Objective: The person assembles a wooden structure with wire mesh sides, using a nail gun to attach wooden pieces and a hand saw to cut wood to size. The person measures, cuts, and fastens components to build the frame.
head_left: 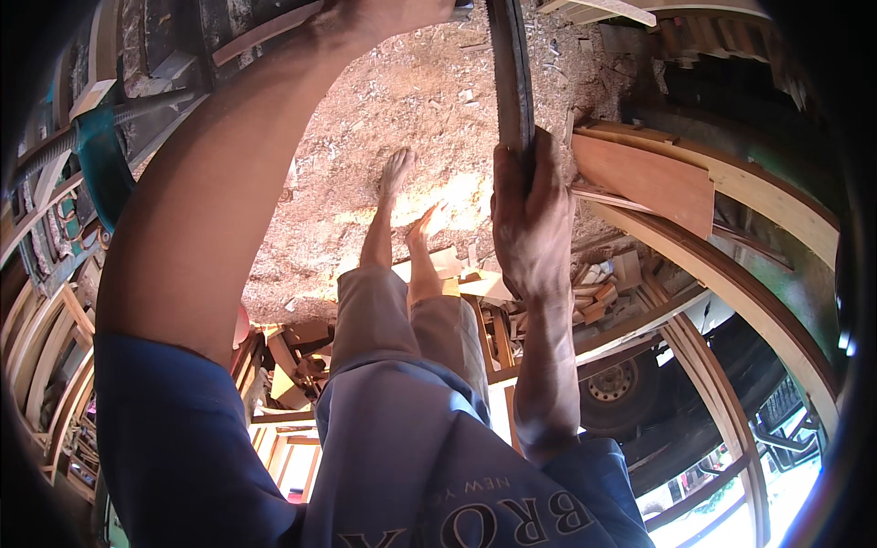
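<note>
My right hand [532, 215] is closed round the lower end of a long, narrow, dark strip [512, 78]. Its left edge looks rough or toothed, and its far end runs out of the top of the picture. I cannot tell whether it is a tool or a piece of wood. My left arm reaches far forward, and my left hand [397, 16] is cut off by the top edge, its fingers mostly hidden. A small dark piece [463, 9] shows beside that hand; whether the hand touches it is unclear.
Sawdust and chips cover the floor [329, 173] around my bare feet. On the right are long boards [731, 274], a reddish panel [649, 178] and a vehicle wheel [612, 379]. Wood offcuts [598, 288] lie in a heap. A green clamp-like part [99, 164] stands at left.
</note>
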`<act>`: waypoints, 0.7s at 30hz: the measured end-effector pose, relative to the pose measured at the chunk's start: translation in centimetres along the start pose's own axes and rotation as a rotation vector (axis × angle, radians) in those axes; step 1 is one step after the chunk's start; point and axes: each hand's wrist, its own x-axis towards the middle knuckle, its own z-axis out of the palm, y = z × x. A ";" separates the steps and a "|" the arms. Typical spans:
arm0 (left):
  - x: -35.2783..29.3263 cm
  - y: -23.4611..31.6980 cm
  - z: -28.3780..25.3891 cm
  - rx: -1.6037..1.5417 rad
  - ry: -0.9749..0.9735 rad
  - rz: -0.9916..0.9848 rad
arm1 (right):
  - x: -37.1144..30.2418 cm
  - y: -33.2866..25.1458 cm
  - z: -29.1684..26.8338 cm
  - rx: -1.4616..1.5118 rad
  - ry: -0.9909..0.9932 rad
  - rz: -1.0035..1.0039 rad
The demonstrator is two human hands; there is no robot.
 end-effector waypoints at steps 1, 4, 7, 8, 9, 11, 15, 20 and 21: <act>0.1 -0.1 0.0 0.008 -0.007 -0.003 | -0.5 0.0 -0.1 -0.010 0.008 0.004; 0.1 -0.1 -0.2 0.019 -0.030 -0.012 | -2.3 -0.2 -0.3 -0.021 0.024 0.024; 0.1 -0.2 -0.5 0.010 -0.046 -0.028 | -2.5 -0.8 -0.6 -0.005 0.049 0.109; 0.1 -0.2 -0.5 -0.001 -0.057 -0.033 | -2.1 -0.9 -0.7 0.002 0.033 0.036; 0.1 -0.2 -0.5 -0.010 -0.029 -0.005 | -1.4 -1.0 -0.8 -0.014 0.007 0.042; 0.2 -0.2 -0.5 -0.006 -0.002 0.020 | 0.1 -1.0 -0.9 -0.009 0.000 -0.031; 0.4 -0.2 -0.5 0.022 -0.039 0.009 | -0.2 -0.7 -1.0 -0.058 0.018 -0.009; 0.3 -0.3 -0.5 0.004 -0.021 0.017 | -4.2 -1.1 -1.2 -0.052 -0.010 0.130; 0.2 -0.2 -0.5 0.018 0.000 0.030 | -4.1 -1.2 -1.2 -0.025 -0.010 0.133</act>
